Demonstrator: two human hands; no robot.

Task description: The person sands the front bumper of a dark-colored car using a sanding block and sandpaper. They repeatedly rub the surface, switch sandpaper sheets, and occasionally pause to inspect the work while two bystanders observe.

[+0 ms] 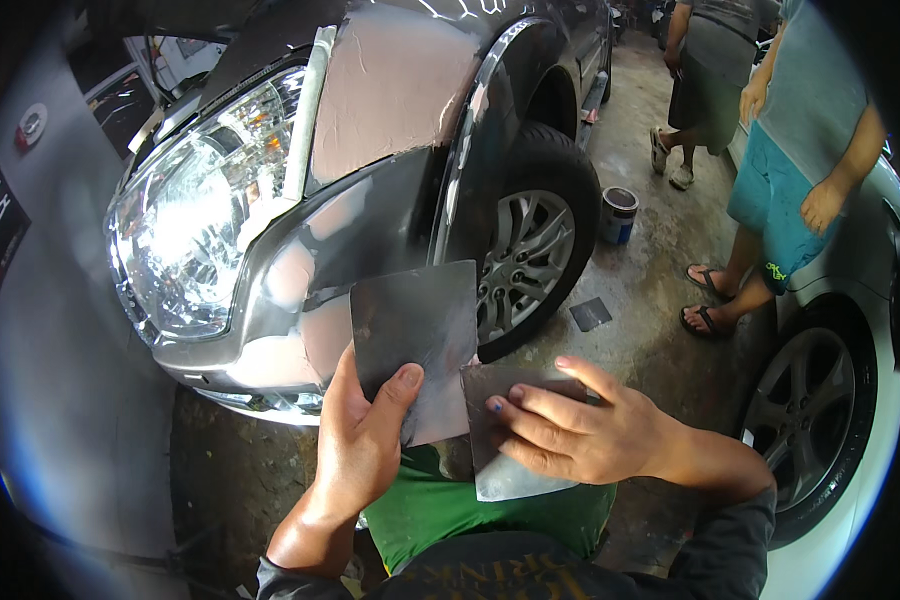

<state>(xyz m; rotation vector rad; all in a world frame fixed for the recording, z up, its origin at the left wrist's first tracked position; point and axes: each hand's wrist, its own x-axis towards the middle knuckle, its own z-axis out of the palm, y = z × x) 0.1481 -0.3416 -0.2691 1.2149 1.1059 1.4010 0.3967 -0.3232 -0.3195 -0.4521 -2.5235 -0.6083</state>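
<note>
My left hand (362,428) grips a thin dark rectangular plate (415,315), its thumb pressed across the front. Pinkish putty shows along this plate's lower right edge. My right hand (585,420) is closed on a second thin plate (520,481), fingers laid over its face. The two plates meet edge to edge in front of my green shorts. Just beyond them is a dark car's front corner, with a broad pink filler patch (395,90) on the fender. Smaller pink and pale patches (292,272) mark the bumper beside the lit headlight (210,215).
Right of the car's front wheel (530,255), an open paint can (619,214) stands on the floor. A dark square sheet (590,314) lies nearer. Two people stand at the right, one in teal shorts (782,190). A light-coloured car (875,260) borders the right side.
</note>
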